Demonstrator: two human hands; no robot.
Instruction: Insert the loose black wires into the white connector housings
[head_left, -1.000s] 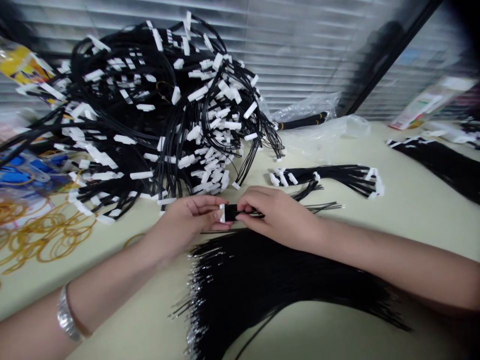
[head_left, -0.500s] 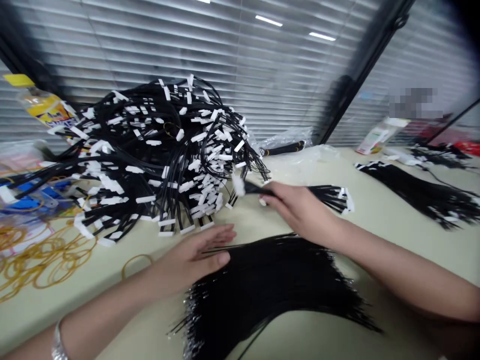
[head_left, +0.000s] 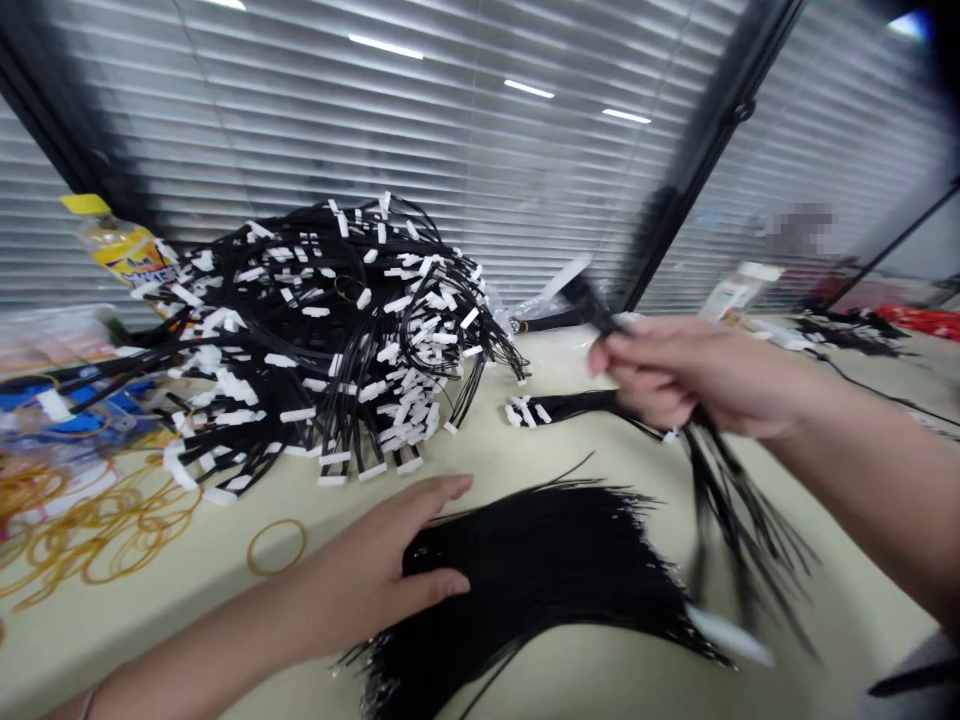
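Your left hand [head_left: 367, 570] lies low and palm-down, its fingers extended and slightly spread, with your left forearm [head_left: 202, 640] reaching in from the lower left. Your right hand [head_left: 694, 375] sits higher, its fingers curled closed in a grip, and your right forearm [head_left: 847, 445] angles in from the right edge.
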